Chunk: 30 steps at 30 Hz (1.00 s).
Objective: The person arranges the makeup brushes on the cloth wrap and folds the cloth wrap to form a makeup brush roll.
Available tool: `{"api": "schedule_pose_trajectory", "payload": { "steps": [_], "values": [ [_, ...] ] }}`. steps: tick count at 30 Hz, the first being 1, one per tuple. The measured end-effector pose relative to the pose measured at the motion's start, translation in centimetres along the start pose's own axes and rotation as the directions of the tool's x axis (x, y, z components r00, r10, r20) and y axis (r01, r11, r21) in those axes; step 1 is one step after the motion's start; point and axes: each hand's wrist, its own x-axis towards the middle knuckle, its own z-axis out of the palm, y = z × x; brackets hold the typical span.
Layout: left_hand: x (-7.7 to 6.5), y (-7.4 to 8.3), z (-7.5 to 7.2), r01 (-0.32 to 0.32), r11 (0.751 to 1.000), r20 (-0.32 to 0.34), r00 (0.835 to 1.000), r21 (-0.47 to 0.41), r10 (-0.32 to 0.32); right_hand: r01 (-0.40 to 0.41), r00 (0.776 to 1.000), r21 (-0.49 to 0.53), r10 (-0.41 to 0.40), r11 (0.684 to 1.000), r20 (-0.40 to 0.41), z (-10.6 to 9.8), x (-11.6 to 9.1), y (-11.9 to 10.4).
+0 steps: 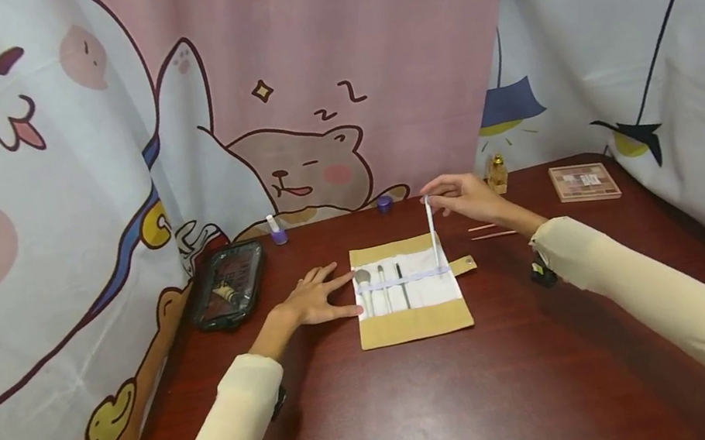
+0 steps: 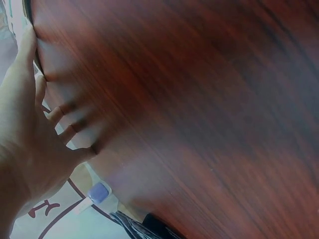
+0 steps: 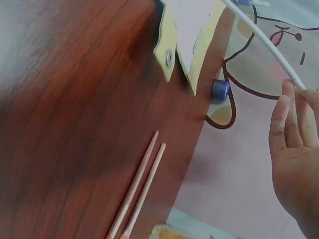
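A tan brush roll (image 1: 416, 325) lies unfolded, its white inside facing up. Several slim tools stand in its band: a fluffy makeup brush (image 1: 362, 276), a smaller brush (image 1: 384, 289) and a dark thin one (image 1: 403, 288). My right hand (image 1: 471, 199) pinches the top of a slender white stick (image 3: 269, 46), held upright over the roll's right side. The stick's lower end overlaps the band, and its tip is hidden. My left hand (image 1: 317, 298) rests with spread fingers on the table, thumb and fingertips at the roll's left edge.
Two pink-handled brushes (image 3: 134, 191) lie right of the roll. Behind stand a purple jar (image 1: 384, 203), a purple-and-white bottle (image 1: 277, 231) and a gold bottle (image 1: 497, 174). A palette (image 1: 584, 182) sits far right, a black clear-topped case (image 1: 227, 285) at left. Curtains border the table (image 1: 429, 411).
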Motion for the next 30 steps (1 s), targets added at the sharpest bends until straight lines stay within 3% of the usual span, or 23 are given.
{"api": "schedule_pose_trajectory", "payload": {
  "steps": [15, 30],
  "values": [
    [0.2, 0.2, -0.1, -0.008, 1.0, 0.007, 1.0, -0.003, 0.008, 0.003, 1.0, -0.035, -0.002, 0.999, 0.028, 2.9, 2.2, 2.4],
    [0.1, -0.2, -0.1, -0.02, 1.0, -0.012, 1.0, -0.002, 0.02, 0.009, 1.0, 0.027, -0.01, 1.0, 0.028, 4.9, 2.8, 3.4]
  ]
}}
